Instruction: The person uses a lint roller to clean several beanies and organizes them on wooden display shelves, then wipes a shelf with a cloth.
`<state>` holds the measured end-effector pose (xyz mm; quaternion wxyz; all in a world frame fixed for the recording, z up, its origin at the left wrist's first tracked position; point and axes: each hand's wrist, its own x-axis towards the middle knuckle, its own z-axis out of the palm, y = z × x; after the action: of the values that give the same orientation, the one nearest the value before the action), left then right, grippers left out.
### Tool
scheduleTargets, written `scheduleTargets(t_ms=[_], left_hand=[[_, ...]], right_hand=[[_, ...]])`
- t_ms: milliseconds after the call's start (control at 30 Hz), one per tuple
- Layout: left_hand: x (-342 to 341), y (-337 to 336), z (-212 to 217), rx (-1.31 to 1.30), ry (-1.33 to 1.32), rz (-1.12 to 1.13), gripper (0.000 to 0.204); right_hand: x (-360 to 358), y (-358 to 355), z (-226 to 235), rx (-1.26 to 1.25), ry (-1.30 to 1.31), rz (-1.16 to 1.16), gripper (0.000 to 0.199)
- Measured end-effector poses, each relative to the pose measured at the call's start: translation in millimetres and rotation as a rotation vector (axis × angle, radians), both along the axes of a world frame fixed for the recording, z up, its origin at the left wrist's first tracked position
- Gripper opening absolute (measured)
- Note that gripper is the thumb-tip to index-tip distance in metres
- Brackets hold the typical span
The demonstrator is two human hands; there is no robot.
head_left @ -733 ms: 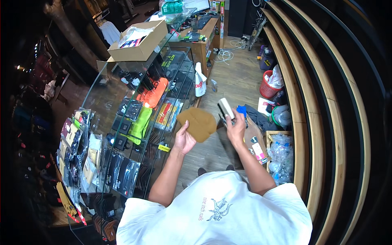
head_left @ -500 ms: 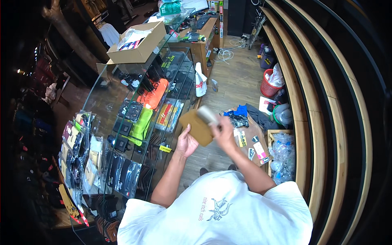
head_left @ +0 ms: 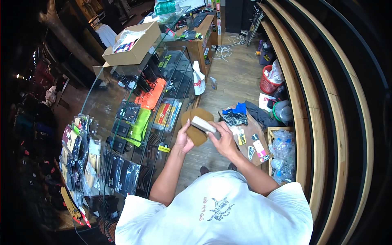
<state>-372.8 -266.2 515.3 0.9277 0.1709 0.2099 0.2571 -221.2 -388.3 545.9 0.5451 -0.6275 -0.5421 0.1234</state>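
My left hand [head_left: 184, 139] grips the near left edge of a flat mustard-brown piece [head_left: 197, 139], its thumb on top. The piece has rounded corners and looks like soft cloth or suede, perhaps a folded beanie; its exact kind does not show. In my right hand [head_left: 224, 141] is a pale, oblong block [head_left: 202, 123] with a greyish end, pinched between thumb and fingers. It lies tilted over the brown face, apparently touching it. Both hands are held out in front of my white shirt [head_left: 220, 204], above the wooden floor.
To my left stands a glass display case [head_left: 151, 134] with packed goods, an open cardboard box [head_left: 132, 47] on top. On the right are curved wooden shelves [head_left: 314, 118], a red basket [head_left: 270, 81], a crate of plastic bags [head_left: 281, 155] and a stickered board [head_left: 249, 139] with clothes.
The pale block, blurred at the brown piece's upper right before, now rests sharper and lower across its middle. My right hand has come with it; the left hand has barely shifted.
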Motion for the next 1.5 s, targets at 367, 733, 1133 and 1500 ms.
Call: scheduleTargets(t_ms=[367, 733, 1133, 1500], left_hand=[[-7, -20, 6, 0.012, -0.061, -0.011, 0.057], [-7, -33, -1, -0.006, -0.053, -0.076, 0.055], [-2, -24, -3, 0.31, 0.273, -0.244, 0.044], [-20, -21, -173, 0.509, 0.927, -0.255, 0.033]], right_hand=[[15, 12, -20, -0.06, 0.055, -0.104, 0.037], [47, 9, -53, -0.195, 0.005, -0.439, 0.03], [70, -28, -134, -0.367, 1.109, -0.216, 0.049], [73, -49, -206, -0.516, 1.143, -0.347, 0.046]])
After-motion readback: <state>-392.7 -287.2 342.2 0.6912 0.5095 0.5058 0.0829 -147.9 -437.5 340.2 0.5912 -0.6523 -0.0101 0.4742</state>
